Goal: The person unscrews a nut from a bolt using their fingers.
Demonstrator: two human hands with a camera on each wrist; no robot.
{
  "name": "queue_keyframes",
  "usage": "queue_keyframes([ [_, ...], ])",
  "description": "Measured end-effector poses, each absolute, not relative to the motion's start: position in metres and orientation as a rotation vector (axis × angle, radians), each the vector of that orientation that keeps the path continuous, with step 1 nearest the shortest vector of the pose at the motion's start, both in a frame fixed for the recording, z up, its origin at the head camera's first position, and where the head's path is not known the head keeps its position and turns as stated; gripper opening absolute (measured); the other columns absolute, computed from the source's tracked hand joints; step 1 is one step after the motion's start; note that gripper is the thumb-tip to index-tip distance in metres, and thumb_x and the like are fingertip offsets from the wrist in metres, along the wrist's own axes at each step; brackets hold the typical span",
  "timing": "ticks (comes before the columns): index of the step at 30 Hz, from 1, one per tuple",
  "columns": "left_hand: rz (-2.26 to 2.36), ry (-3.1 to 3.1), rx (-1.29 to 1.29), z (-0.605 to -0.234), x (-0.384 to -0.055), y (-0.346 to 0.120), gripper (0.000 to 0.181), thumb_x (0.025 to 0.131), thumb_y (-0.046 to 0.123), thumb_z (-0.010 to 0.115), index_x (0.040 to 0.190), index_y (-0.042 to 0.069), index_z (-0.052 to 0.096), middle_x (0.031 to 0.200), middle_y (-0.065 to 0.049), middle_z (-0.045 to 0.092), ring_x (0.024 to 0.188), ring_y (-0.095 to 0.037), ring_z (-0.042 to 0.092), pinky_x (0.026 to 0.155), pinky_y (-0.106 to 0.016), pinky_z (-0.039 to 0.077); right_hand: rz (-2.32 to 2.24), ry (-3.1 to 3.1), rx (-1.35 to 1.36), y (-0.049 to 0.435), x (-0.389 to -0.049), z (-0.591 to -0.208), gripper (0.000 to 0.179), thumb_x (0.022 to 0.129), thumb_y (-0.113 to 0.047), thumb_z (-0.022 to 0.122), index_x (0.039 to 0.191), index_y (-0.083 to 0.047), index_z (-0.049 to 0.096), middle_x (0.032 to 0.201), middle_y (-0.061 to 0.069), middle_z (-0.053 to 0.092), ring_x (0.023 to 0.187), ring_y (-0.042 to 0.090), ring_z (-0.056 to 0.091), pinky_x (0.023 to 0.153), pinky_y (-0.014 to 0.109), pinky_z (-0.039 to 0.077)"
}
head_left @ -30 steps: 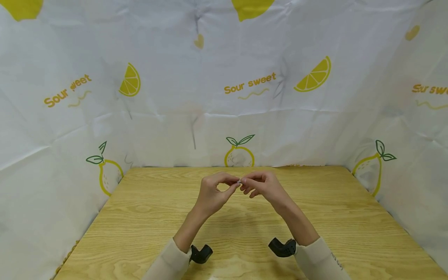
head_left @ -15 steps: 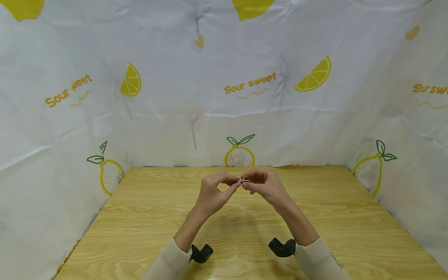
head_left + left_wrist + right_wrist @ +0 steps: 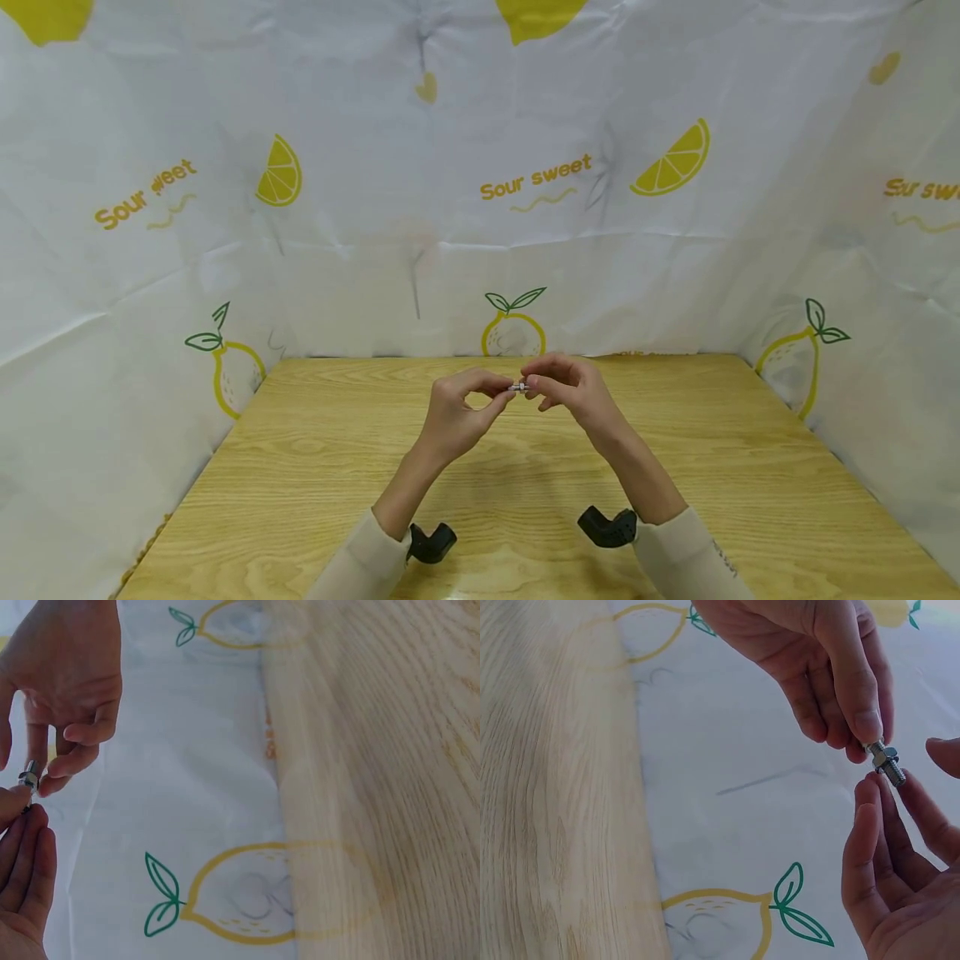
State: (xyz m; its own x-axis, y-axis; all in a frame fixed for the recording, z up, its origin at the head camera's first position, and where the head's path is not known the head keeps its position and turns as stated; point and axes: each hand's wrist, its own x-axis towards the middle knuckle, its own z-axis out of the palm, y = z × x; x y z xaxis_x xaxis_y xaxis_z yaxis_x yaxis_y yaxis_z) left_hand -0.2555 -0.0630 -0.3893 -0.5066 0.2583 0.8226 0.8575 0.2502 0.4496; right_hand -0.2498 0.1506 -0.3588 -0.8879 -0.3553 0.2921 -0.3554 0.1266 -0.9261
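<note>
While the left hand (image 3: 459,417) pinches one end of a small silver bolt (image 3: 894,775) with its thumb and fingers, the ridged end pokes out toward the right hand (image 3: 583,404). A nut (image 3: 885,758) sits around the bolt, partway along. The bolt is up in the air over the yellowish wood table (image 3: 517,517), lying nearly flat from side to side. The right thumb and fingers are spread apart by the ridged end, with the thumb off the bolt. I cannot tell if a right fingertip touches it. Both arms have pale sleeves (image 3: 360,558), with a bent black piece (image 3: 432,543) at each cuff. White cloth (image 3: 375,167) with lemons hangs behind the table and along its sides.
</note>
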Motion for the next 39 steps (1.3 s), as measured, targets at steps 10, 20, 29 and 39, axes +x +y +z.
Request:
queue_keyframes([
  [10, -1.246, -1.934, -1.003, -0.3893, -0.2552, -0.0642, 0.008, 0.090, 0.004, 0.079, 0.097, 0.006, 0.080, 0.088, -0.006, 0.079, 0.077, -0.013, 0.076, 0.072, -0.022, 0.062, 1.975, -2.559, 0.677, 0.1478, -0.2514, -0.3565, 0.035, 0.105, -0.027, 0.061, 0.117, 0.005, 0.070, 0.096, 0.005, 0.075, 0.089, 0.019, 0.072, 0.078, 0.037, 0.062],
  [20, -1.268, -1.929, -1.008, -0.3897, -0.2551, -0.0631, 0.008, 0.090, 0.004, 0.079, 0.098, 0.005, 0.080, 0.089, -0.007, 0.079, 0.077, -0.014, 0.076, 0.071, -0.027, 0.064, 1.954, -2.462, 0.737, 0.1492, -0.2490, -0.3581, 0.026, 0.099, -0.016, 0.070, 0.116, 0.003, 0.070, 0.093, -0.002, 0.072, 0.087, 0.017, 0.069, 0.075, 0.035, 0.061],
  [29, -1.297, -1.938, -0.995, -0.3902, -0.2552, -0.0629, 0.007, 0.091, 0.004, 0.079, 0.098, 0.005, 0.080, 0.089, -0.007, 0.079, 0.077, -0.014, 0.076, 0.072, -0.029, 0.064, 1.937, -2.387, 0.771, 0.1493, -0.2493, -0.3614, 0.022, 0.096, -0.009, 0.072, 0.114, 0.004, 0.069, 0.101, -0.004, 0.073, 0.085, 0.013, 0.070, 0.073, 0.032, 0.060],
  [39, -1.299, -1.930, -0.988, -0.3891, -0.2543, -0.0625, 0.007, 0.090, 0.004, 0.079, 0.097, 0.005, 0.079, 0.088, -0.007, 0.079, 0.077, -0.014, 0.076, 0.073, -0.023, 0.063, 1.960, -2.334, 0.754, 0.1506, -0.2476, -0.3580, 0.031, 0.092, -0.003, 0.076, 0.119, 0.006, 0.064, 0.106, 0.002, 0.073, 0.082, 0.013, 0.073, 0.070, 0.031, 0.061],
])
